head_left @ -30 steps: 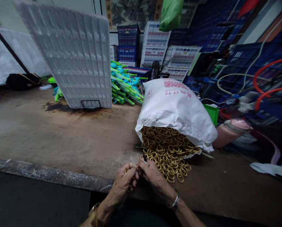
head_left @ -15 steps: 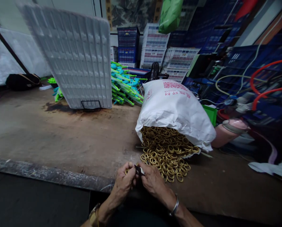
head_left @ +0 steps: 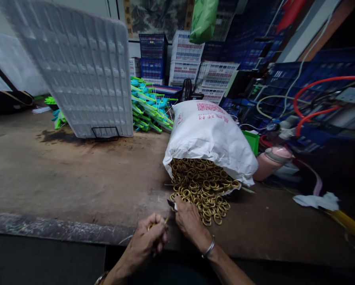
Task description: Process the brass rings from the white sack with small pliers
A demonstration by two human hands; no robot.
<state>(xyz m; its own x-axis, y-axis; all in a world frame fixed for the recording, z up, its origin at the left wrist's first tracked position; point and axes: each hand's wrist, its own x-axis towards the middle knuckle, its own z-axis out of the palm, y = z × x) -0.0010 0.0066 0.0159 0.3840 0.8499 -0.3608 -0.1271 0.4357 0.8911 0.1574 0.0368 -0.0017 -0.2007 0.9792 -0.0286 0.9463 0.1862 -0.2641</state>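
Note:
My left hand (head_left: 149, 236) is closed near the table's front edge, with a gold ring (head_left: 166, 221) pinched at the fingertips. Another bit of gold shows between its curled fingers. Up and to the right, my right hand (head_left: 188, 218) is closed round a small knife (head_left: 171, 204), its dark pointed blade sticking out to the left past a white part. That hand is beside the loose pile of gold rings (head_left: 208, 198), which spills from the open mouth of a white woven sack (head_left: 210, 134) lying on its side.
The brown table (head_left: 76, 178) carries a tall ribbed plastic sheet (head_left: 88, 71) in a black wire stand (head_left: 105, 133). Green and blue plastic parts (head_left: 149, 107) lie behind it. A pink bottle (head_left: 271, 162) stands right of the sack. Stacked crates (head_left: 186, 51) line the back.
My hands, together before, have come apart. The right hand with the knife is nearer the ring pile, while the left is lower and further left. The whole view has shifted slightly rightward.

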